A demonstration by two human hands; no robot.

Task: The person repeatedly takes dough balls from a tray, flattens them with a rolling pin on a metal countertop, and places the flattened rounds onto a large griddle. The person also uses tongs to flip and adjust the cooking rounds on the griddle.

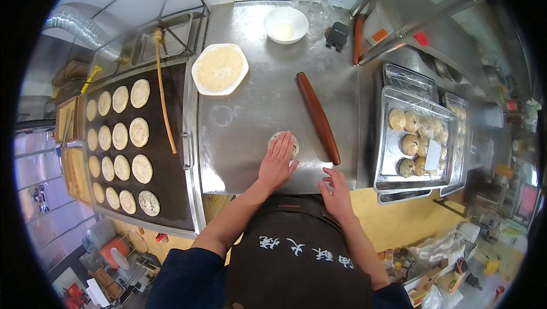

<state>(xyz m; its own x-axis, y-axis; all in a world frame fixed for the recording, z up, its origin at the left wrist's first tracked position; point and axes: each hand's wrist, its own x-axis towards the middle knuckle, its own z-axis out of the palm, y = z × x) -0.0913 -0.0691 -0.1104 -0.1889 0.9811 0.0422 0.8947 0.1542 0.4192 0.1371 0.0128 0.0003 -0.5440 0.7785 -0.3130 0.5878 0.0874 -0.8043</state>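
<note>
My left hand lies flat, fingers together, on a round piece of dark-flecked dough on the steel worktop. The palm and fingers cover much of the dough. My right hand hovers by the worktop's front edge, holding nothing, its fingers apart and slightly curled. Just beyond its fingertips is the near end of a tapered reddish-brown wooden rolling pin, which lies slanted on the steel. A white plate of sesame seeds sits at the back left. Behind stands a white bowl with some pale contents.
On the left, a dark griddle carries rows of flat round breads; a thin wooden stick lies across it. At right, stacked metal trays hold dough balls. A small black device and a second rolling pin are at the back.
</note>
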